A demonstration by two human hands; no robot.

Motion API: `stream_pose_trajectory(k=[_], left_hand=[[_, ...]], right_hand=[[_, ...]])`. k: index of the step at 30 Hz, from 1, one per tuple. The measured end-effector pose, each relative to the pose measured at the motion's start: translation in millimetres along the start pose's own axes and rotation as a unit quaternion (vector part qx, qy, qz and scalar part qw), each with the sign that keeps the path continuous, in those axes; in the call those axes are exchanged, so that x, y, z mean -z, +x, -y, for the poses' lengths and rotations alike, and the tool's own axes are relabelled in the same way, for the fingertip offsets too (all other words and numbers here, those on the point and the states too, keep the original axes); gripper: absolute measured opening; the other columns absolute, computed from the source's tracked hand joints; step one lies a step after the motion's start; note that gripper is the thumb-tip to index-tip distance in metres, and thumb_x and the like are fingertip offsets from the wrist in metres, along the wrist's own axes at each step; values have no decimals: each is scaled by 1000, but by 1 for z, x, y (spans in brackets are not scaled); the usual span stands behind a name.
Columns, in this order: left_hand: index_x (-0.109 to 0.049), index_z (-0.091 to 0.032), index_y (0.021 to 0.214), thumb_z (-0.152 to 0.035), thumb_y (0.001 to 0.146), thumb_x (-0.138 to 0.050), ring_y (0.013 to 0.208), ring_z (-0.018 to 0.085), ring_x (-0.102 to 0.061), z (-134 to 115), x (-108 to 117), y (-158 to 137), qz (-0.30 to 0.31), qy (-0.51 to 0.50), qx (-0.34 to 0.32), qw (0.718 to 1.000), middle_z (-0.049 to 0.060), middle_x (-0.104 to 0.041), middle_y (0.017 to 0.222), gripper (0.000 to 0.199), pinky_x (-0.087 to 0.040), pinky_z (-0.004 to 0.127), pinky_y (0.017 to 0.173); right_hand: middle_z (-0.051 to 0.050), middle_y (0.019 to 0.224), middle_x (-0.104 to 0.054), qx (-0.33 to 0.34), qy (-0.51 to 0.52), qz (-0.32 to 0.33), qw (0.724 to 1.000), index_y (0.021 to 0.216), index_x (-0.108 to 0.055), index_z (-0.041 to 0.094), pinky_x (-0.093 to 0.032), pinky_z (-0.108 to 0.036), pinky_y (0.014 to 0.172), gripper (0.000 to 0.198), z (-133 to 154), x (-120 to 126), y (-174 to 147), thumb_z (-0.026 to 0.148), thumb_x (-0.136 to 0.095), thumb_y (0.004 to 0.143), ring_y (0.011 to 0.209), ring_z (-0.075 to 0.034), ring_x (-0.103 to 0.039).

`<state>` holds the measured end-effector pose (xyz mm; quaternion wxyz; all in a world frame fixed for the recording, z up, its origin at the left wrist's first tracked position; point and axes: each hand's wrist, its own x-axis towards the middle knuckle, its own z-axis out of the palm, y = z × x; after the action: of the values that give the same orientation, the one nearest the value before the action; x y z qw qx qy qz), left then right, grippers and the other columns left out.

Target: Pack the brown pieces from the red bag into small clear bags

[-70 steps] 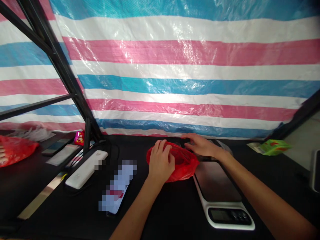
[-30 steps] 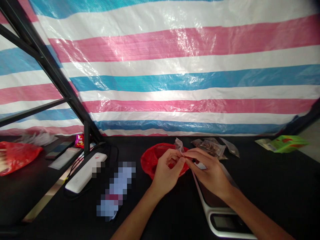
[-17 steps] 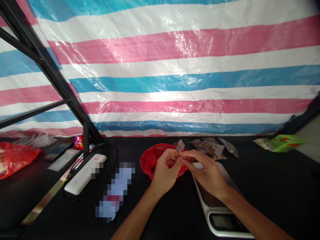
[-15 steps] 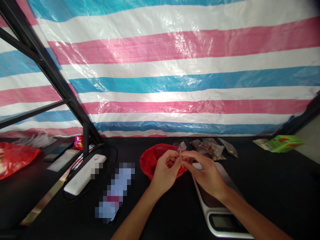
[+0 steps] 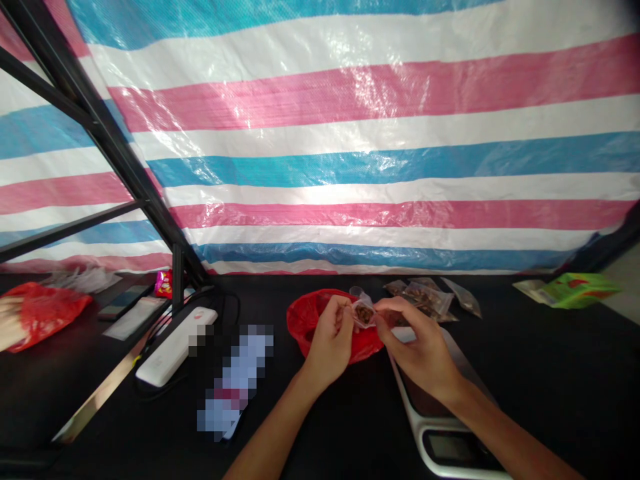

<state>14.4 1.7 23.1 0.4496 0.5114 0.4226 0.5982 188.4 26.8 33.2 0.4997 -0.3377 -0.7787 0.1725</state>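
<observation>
Between my hands is a small clear plastic bag (image 5: 364, 315), its top spread so that brown bits show inside. My left hand (image 5: 331, 340) pinches the bag's left side with thumb and bent fingers. The right side is pinched by my right hand (image 5: 423, 350), thumb against forefinger. Just beneath and behind them lies an open red plastic bag (image 5: 301, 317), partly covered by my left hand; its contents are hard to see. My right forearm passes above a silver kitchen scale (image 5: 415, 427) with a grey display.
Several clear bags of brown pieces (image 5: 425, 297) lie behind the scale. A green packet (image 5: 575, 290) is at the far right. On the left are a white power strip (image 5: 175, 347), a blurred-out phone-like object (image 5: 240, 373), a black frame post (image 5: 177, 273) and another person's hand (image 5: 11, 323) at a red bag (image 5: 55, 313).
My hands have moved slightly apart, and the small bag between them has spread from a pinched strip, showing its brown contents. Another person's hand shows more at the left edge.
</observation>
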Motion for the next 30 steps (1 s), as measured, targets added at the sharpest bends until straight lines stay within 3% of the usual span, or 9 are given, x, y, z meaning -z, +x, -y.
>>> stream_pose_trajectory(k=[4,7,12,16,20,23,25,28,30], left_hand=[[-61,-20,87,-45,101,-61,68,12,-50,2,7,7,-70,2,-4,998,-2,-58,77,29,-42,24,67],[-59,-20,83,-38,97,-61,66,11,-49,6,12,12,-99,-74,18,992,-4,-55,74,22,-42,22,66],[-60,-19,81,-32,83,-68,71,12,-59,4,8,15,-93,-226,66,967,-1,-63,80,15,-50,23,69],[-64,-18,82,-34,77,-71,83,17,-68,-2,3,13,-98,-258,88,957,3,-70,87,18,-56,29,80],[-68,-17,88,-38,77,-72,94,23,-72,-4,4,14,-70,-258,121,956,8,-75,95,24,-58,35,87],[-67,-17,90,-38,80,-67,88,24,-73,4,6,15,-68,-206,141,966,8,-75,92,23,-58,36,83],[-64,-19,93,-36,86,-60,86,23,-72,10,8,15,-121,-106,116,980,7,-74,91,19,-58,36,82],[-62,-20,111,-24,91,-53,103,23,-70,17,12,11,-186,111,12,976,8,-71,111,22,-56,41,98],[-59,-21,126,-15,88,-56,122,24,-64,18,12,6,-140,226,-65,962,10,-66,129,39,-49,45,113]], right_hand=[[-7,111,-77,14,-41,7,999,121,-67,29,-61,-38,89,19,-5,4,1,30,-57,105,98,-24,-74],[-8,118,-78,22,-105,40,993,132,-65,29,-57,-46,96,29,-8,4,2,34,-58,105,105,-28,-73],[-6,111,-81,11,-142,94,985,152,-53,29,-53,-49,98,46,-9,3,2,37,-54,106,106,-30,-74],[-6,108,-82,-12,-154,106,982,155,-50,29,-52,-49,97,48,-11,4,2,37,-51,108,103,-29,-75],[-5,106,-82,-22,-134,77,988,148,-58,29,-55,-46,95,44,-15,2,3,37,-56,105,99,-28,-75],[-5,110,-82,-16,-121,39,992,142,-63,29,-55,-46,97,40,-18,2,4,35,-62,102,100,-28,-76],[-5,115,-81,-12,-125,20,992,138,-65,29,-55,-47,98,37,-20,1,5,35,-64,101,102,-29,-76],[-6,119,-81,-2,-142,8,990,130,-69,28,-55,-48,97,31,-24,2,5,35,-65,100,102,-30,-76],[-5,113,-82,11,-153,13,988,126,-70,27,-55,-48,94,27,-26,1,5,34,-66,100,98,-30,-76]])
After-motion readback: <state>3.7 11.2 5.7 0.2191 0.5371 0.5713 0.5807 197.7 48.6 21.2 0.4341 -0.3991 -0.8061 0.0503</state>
